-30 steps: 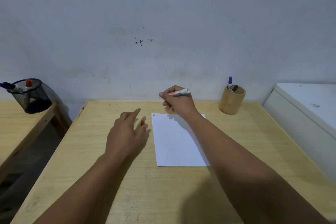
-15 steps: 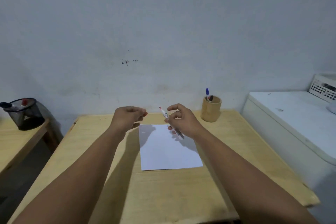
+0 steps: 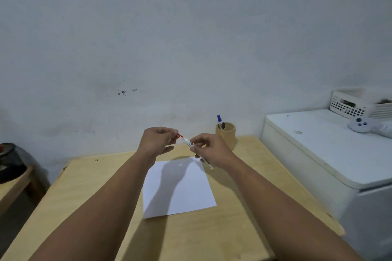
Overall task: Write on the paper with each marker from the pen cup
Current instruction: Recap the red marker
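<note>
A white sheet of paper (image 3: 180, 190) lies on the wooden table (image 3: 101, 178). Above its far edge my right hand (image 3: 212, 150) grips a white marker (image 3: 190, 143) with a red tip, slanted up to the left. My left hand (image 3: 158, 141) pinches the red cap (image 3: 177, 136) right at that tip; whether cap and tip touch is unclear. At the table's far right stands the round wooden pen cup (image 3: 226, 133), with a blue-capped marker (image 3: 219, 119) and a dark-ended one sticking out.
A white chest-like appliance (image 3: 318, 154) stands right of the table, carrying a white slotted basket (image 3: 360, 103) and a small grey object (image 3: 360, 125). At the left edge a lower wooden table holds a black mesh cup (image 3: 8, 161).
Both hands rose off the table and came together above the paper. The marker turned its red tip toward my left hand, which now holds the cap against it. The view tilted up and right.
</note>
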